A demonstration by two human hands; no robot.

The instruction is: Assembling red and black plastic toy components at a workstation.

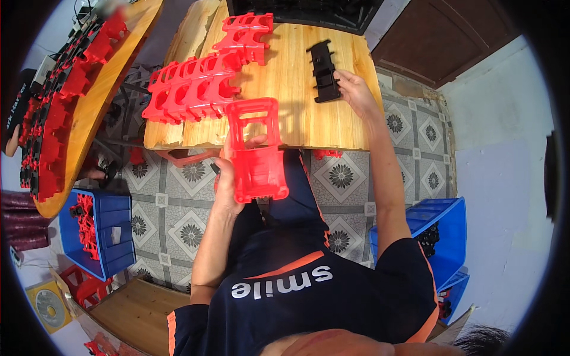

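My left hand (227, 178) grips a red plastic frame (261, 166) along its left side, holding it up in front of the table's near edge. The frame has an open window in its upper half and a recessed panel below. Over the right part of the table, my right hand (356, 92) pinches the lower right edge of a black plastic piece (324, 71), long and narrow with small tabs along its sides. The two pieces are apart. Left of them, several similar red frames (196, 89) stand in rows on the wooden table (291, 77).
Another wooden table (113, 101) at the left bears red and black parts (65, 107). Blue bins stand at the left (113, 237) and right (454, 231), holding red parts and black parts. A black tray (320, 12) lies beyond the table. A person's arm (13, 141) shows at far left.
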